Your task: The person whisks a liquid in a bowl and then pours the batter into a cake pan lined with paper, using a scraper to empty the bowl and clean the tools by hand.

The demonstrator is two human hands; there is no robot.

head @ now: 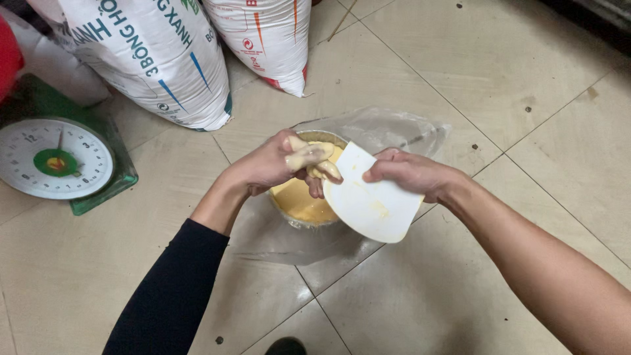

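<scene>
A round metal bowl (309, 205) of smooth pale-yellow batter (303, 197) is sitting on a clear plastic sheet (388, 131), directly beneath both hands. The left hand (276, 164) is hovering over the bowl, its batter-coated fingers (309, 156) loosely curled, gripping nothing. The right hand (411, 174) is pinching a white plastic scraper (371, 200), its edge meeting those fingers.

A bowl (303, 204) stands on a plastic sheet (394, 131) spread on the floor (526, 85), with both hands above it. The left hand (269, 164) is left of the scraper (371, 200) held in the right hand (411, 174). A scale (56, 161) sits far left, with sacks (151, 52) behind it.
</scene>
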